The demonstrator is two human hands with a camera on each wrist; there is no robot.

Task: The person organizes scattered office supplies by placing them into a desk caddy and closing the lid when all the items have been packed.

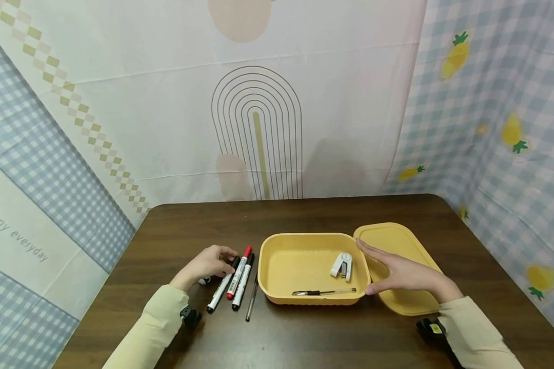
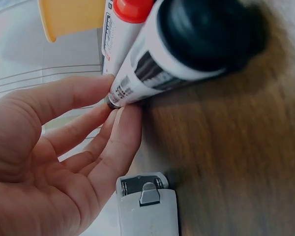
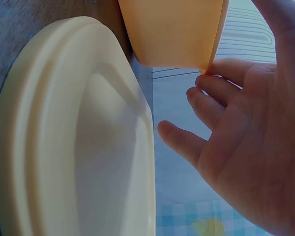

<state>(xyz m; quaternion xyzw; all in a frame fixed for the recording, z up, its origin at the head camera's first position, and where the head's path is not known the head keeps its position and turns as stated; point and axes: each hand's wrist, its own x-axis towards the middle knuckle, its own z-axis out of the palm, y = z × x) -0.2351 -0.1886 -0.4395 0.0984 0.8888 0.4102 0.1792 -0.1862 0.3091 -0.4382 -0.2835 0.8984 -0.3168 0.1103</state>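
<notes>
The only words that can be read are "happy everyday", printed in slanted grey letters on the pale band of the checked backdrop cloth (image 1: pixel 14 225) at the left of the head view. The black-capped marker (image 2: pixel 187 54) in the left wrist view bears dark printed blocks and fine lettering on its white barrel (too blurred to make out), and the red-capped marker (image 2: pixel 120 29) beside it shows a printed label that is likewise unreadable. The yellow box (image 1: pixel 311 297), its lid (image 1: pixel 397 241) and the small white stapler (image 1: pixel 341 265) show no legible marking
</notes>
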